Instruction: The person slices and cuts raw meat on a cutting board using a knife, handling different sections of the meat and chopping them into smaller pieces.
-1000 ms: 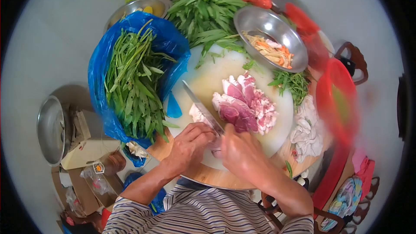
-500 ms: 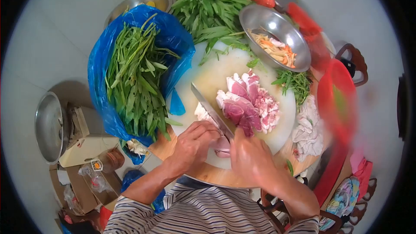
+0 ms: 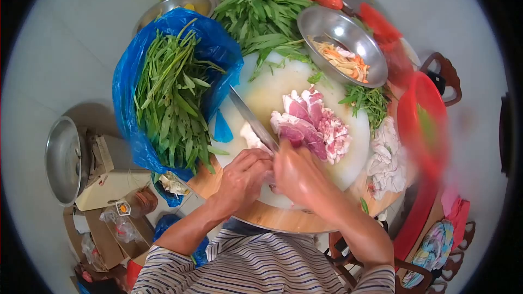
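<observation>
My right hand (image 3: 298,173) is wrapped round the handle of a kitchen knife (image 3: 251,116), whose blade points up and to the left across the white cutting board (image 3: 261,90). My left hand (image 3: 245,177) presses, fingers curled, on a piece of pale, fatty meat (image 3: 251,137) alongside the blade. Most of that piece is hidden under my hands and the knife. Just beyond my right hand lies a pile of sliced pink meat (image 3: 308,120) with white fat.
Leafy greens (image 3: 169,103) fill a blue plastic bag (image 3: 124,84) at the left. More greens (image 3: 264,13) lie behind the board. A metal bowl (image 3: 373,57) with shredded vegetables stands at the back right. A crumpled cloth (image 3: 387,158) and a red basin (image 3: 419,125) are at the right.
My right hand and the knife have moved up and to the left, along the blade's direction. My left hand stays on the meat, nearly in the same spot.
</observation>
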